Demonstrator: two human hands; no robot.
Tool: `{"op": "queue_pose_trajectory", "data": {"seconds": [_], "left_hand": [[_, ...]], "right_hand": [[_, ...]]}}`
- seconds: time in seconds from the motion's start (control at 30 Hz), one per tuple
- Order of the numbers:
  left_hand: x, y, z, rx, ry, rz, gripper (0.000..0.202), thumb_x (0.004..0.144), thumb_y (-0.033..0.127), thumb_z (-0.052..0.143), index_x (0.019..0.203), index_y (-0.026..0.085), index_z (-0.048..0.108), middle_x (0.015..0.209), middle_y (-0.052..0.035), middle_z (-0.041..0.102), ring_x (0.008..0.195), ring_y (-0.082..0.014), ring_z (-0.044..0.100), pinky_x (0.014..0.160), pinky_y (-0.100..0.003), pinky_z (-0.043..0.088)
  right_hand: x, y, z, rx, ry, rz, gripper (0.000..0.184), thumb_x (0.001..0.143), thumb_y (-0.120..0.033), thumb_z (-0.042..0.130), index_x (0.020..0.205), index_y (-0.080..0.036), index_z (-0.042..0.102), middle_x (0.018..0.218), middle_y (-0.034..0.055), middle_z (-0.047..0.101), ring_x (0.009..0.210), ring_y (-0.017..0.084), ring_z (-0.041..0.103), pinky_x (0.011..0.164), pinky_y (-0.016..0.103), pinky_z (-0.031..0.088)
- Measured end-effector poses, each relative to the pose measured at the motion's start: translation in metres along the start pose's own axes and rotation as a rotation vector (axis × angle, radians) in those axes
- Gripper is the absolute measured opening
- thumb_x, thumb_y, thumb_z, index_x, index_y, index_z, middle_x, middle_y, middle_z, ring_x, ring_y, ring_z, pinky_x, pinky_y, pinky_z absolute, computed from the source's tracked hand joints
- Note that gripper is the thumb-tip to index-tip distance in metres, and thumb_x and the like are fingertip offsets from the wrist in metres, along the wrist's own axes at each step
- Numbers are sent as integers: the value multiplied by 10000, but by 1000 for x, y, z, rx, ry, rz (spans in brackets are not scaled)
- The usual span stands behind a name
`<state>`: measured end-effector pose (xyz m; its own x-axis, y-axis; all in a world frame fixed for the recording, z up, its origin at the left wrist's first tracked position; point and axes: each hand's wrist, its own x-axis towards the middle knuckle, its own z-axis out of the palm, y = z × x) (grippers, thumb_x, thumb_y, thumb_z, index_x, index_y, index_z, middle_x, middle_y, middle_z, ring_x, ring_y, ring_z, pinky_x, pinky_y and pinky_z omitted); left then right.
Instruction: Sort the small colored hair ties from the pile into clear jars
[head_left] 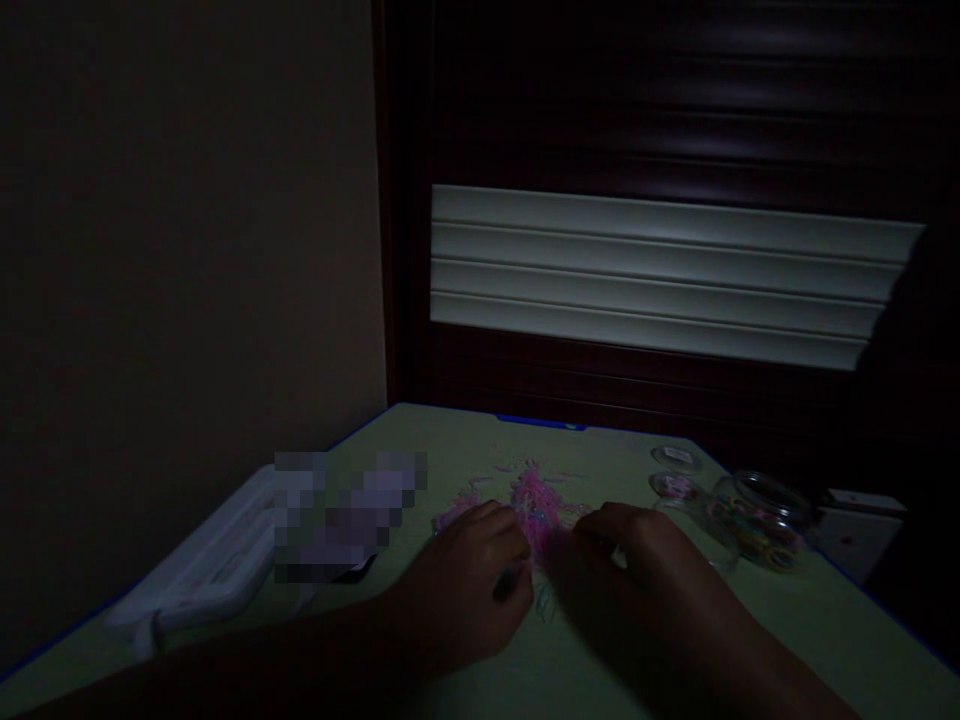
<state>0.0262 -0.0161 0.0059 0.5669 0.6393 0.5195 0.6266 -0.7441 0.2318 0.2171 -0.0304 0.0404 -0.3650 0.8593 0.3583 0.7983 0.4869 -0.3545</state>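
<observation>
My two bare hands at a dim table (802, 645); clock directions are taken from the pile (536, 500), with twelve at the far edge. The pile, a heap of thin pink strands, lies mid-table, between and just beyond my hands. My left hand (476, 580) is at seven o'clock, fingers curled towards the thumb; my right hand (637, 545) is at four, likewise curled. The hands are apart from each other; whether either pinches a strand I cannot tell in this light. Step in hand, as I judge it: picking at the pile with the fingertips. The next move would call for a light pinch, freeing one strand without dragging its neighbours. A few green strands (545, 602) lie at six. At three stands a clear jar (802, 518) of coloured bands (776, 553); at two, a clear lid (661, 460) with a pale label (679, 455), too small to read. The white case (202, 565) at eight bears faint marks, illegible. Pixelation at nine hides any print there. No brand can be read.
</observation>
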Motion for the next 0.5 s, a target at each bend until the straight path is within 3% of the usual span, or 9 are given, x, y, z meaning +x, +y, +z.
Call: {"op": "queue_pose_trajectory", "data": {"seconds": [0.23,0.5], "left_hand": [[-1,-2,2,25,-22,-43,136,685,64,476,745,165,543,780,-37,514,788,-187,474,744,-312,382],[-1,0,0,32,-39,-17,94,708,112,508,770,169,547,798,-40,515,825,-198,469,768,-323,377]], "right_hand": [[-3,-4,-1,-29,6,-40,247,838,-207,406,626,-181,531,646,5,561,554,99,472,520,223,285],[-3,-2,0,-52,9,-28,235,835,-207,417,635,-176,537,637,0,552,540,89,462,499,221,268]]}}
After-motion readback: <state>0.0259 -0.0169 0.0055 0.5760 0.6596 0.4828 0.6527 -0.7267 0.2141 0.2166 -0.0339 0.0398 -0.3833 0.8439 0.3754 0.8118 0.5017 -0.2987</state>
